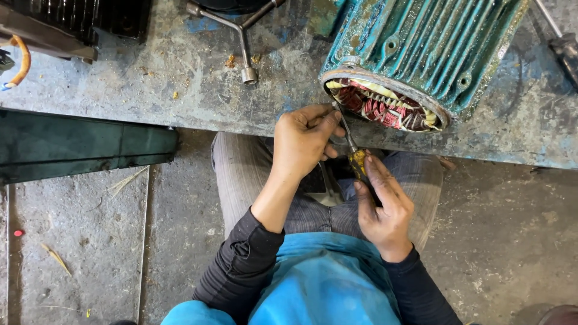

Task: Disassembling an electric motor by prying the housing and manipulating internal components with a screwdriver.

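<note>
Below the motor [415, 54], 2 hands grip a screwdriver [352, 147]: left hand [304, 141] hides its shaft, right hand [382, 207] its handle.

Repair workshop — grimy metal workbench [150, 90], opened electric motor [415, 54], socket wrench [235, 36]

I note a metal socket wrench [241, 36] lying on the worn workbench [150, 90] top centre, a dark green metal casing [78, 147] at left, and an orange cable [21, 63] curling in the far left corner.
</note>
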